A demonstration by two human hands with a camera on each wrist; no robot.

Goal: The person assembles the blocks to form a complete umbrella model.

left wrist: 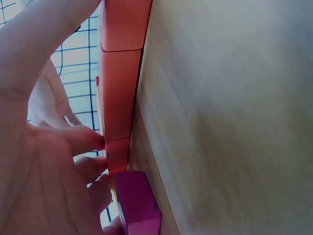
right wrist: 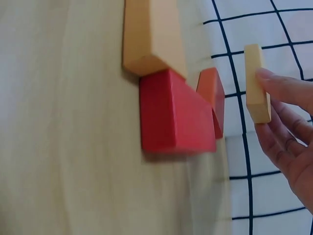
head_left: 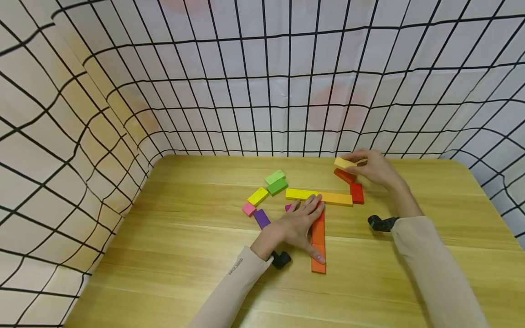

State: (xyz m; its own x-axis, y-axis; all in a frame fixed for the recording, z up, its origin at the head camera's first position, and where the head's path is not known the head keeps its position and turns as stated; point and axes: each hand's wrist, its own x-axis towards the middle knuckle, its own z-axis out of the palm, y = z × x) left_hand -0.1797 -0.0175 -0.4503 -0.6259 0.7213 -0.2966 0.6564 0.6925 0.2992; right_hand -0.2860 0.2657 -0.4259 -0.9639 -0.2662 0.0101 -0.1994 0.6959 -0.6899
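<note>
My right hand [head_left: 375, 168] pinches a pale yellow block [head_left: 343, 163] between thumb and fingers, raised over a red-orange block [head_left: 344, 175] at the back right. In the right wrist view that pale block [right wrist: 255, 93] stands apart from the red block [right wrist: 178, 115]. My left hand [head_left: 293, 225] lies spread over a straight column of orange blocks [head_left: 318, 233], its thumb on the nearest one and its fingertips by the column's far end. A magenta block [left wrist: 139, 203], mostly hidden by the hand in the head view, sits beside the column.
A yellow block [head_left: 301, 194] and a light orange block [head_left: 336, 199] form a row across the column's far end. Left of it curve a purple block [head_left: 262, 218], pink block [head_left: 248, 209], another yellow block [head_left: 258, 196] and two green blocks [head_left: 277, 187]. Grid-patterned cloth [head_left: 279, 91] borders the wooden table [head_left: 176, 255].
</note>
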